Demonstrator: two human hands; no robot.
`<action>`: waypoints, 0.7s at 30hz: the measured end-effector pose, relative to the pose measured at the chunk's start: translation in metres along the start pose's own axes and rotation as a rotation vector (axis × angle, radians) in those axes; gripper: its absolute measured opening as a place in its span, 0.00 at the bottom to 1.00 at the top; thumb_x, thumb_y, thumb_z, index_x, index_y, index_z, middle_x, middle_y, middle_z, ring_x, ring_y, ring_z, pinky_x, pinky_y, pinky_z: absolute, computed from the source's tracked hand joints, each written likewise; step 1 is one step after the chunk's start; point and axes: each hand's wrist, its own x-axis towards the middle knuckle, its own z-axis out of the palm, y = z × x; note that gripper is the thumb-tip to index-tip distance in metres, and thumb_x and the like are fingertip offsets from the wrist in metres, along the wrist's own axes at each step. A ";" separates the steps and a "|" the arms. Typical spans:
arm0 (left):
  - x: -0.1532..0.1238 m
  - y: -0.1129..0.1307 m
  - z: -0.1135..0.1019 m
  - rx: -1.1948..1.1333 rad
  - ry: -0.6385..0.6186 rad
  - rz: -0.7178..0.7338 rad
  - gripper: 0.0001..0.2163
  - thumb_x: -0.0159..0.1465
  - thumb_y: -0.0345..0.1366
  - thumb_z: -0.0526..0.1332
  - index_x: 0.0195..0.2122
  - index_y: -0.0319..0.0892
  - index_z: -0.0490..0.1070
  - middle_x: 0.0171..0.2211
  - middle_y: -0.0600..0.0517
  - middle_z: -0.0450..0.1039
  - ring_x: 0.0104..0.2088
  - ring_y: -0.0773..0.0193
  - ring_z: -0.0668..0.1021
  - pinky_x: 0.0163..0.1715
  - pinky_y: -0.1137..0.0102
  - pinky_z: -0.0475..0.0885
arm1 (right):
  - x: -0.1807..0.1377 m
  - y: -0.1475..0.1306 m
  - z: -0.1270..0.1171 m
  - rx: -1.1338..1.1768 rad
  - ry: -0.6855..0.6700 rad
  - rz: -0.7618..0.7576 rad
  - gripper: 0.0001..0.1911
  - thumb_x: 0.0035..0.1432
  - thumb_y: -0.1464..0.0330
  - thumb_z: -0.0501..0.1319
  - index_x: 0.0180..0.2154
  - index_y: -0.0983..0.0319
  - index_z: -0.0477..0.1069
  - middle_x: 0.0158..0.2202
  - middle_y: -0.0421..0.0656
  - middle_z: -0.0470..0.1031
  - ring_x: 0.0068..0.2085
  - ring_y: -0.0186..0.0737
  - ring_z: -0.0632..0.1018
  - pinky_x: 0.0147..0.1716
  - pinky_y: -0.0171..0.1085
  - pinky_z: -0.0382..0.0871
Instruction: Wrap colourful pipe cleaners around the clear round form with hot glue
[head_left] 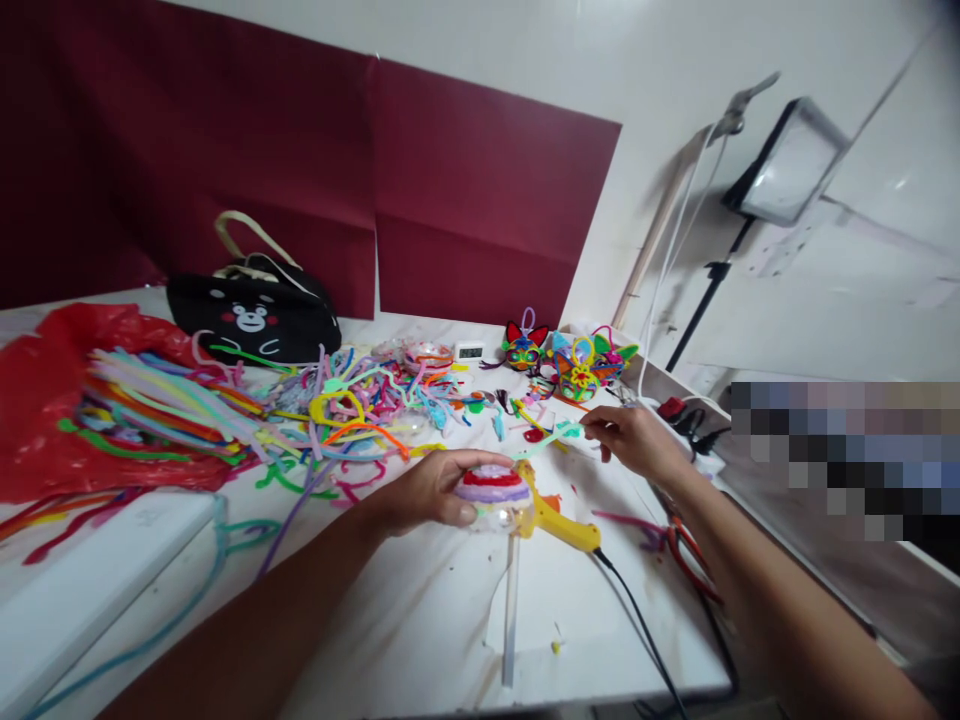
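My left hand [435, 492] is closed round the edge of a clear plastic dome-shaped piece [495, 518] that carries curved rows of purple, red and white pipe cleaner. Right beside it, a yellow hot glue gun [566, 527] lies with its black cord trailing to the front and a glue stick [511, 610] pointing towards me. Further right, my right hand [619, 437] pinches one end of a mint-green pipe cleaner [551, 438], which stretches left above the glue gun. Its fingertips are small in view and partly hidden.
Loose pipe cleaners [360, 395] cover the back left, beside a red plastic bag [45, 420] and a black bag [255, 320]. Finished colourful masks [581, 375] stand at the back right near a small digital clock [470, 352]. A lamp [795, 160] rises at right.
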 end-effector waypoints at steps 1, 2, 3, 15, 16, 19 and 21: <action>0.000 0.000 0.000 0.002 0.009 0.006 0.34 0.41 0.41 0.75 0.52 0.39 0.76 0.49 0.43 0.78 0.49 0.46 0.77 0.48 0.61 0.70 | 0.001 0.000 0.001 0.006 0.004 0.007 0.10 0.58 0.71 0.56 0.34 0.64 0.77 0.18 0.39 0.76 0.21 0.38 0.79 0.28 0.33 0.70; 0.000 0.000 0.000 0.005 0.018 0.014 0.34 0.41 0.41 0.75 0.52 0.39 0.77 0.50 0.42 0.77 0.50 0.45 0.76 0.48 0.61 0.70 | 0.001 0.000 0.001 0.013 0.008 0.013 0.10 0.58 0.71 0.56 0.34 0.63 0.76 0.18 0.39 0.76 0.21 0.38 0.80 0.28 0.33 0.70; 0.000 0.000 0.000 0.007 0.024 0.018 0.34 0.41 0.42 0.75 0.52 0.39 0.77 0.50 0.42 0.77 0.51 0.45 0.76 0.48 0.61 0.70 | 0.002 0.000 0.002 0.019 0.012 0.018 0.10 0.58 0.70 0.56 0.33 0.63 0.76 0.18 0.39 0.76 0.22 0.38 0.80 0.28 0.33 0.70; -0.002 0.002 0.001 -0.065 -0.005 -0.016 0.34 0.40 0.38 0.75 0.52 0.40 0.77 0.48 0.42 0.78 0.46 0.49 0.78 0.40 0.67 0.71 | 0.049 -0.007 0.011 0.176 0.100 0.068 0.06 0.57 0.70 0.59 0.29 0.63 0.72 0.24 0.42 0.80 0.16 0.35 0.77 0.17 0.30 0.66; -0.003 0.003 0.001 -0.085 -0.010 -0.024 0.34 0.40 0.37 0.74 0.52 0.40 0.77 0.47 0.43 0.79 0.45 0.50 0.79 0.39 0.68 0.70 | 0.058 -0.008 0.014 0.200 0.107 0.070 0.06 0.57 0.70 0.59 0.30 0.63 0.72 0.25 0.43 0.80 0.16 0.35 0.77 0.15 0.30 0.65; -0.005 0.005 0.001 -0.149 -0.019 -0.038 0.33 0.40 0.34 0.73 0.51 0.40 0.77 0.43 0.44 0.80 0.40 0.54 0.80 0.36 0.70 0.69 | 0.087 -0.016 0.028 0.273 0.116 0.062 0.06 0.59 0.69 0.57 0.32 0.63 0.72 0.26 0.44 0.81 0.17 0.35 0.77 0.12 0.29 0.63; -0.005 0.005 0.001 -0.184 -0.011 -0.030 0.31 0.39 0.33 0.72 0.50 0.39 0.78 0.41 0.44 0.81 0.38 0.55 0.79 0.35 0.71 0.69 | 0.106 -0.024 0.039 0.306 0.108 0.045 0.07 0.60 0.69 0.57 0.31 0.64 0.72 0.27 0.46 0.81 0.17 0.35 0.78 0.12 0.29 0.63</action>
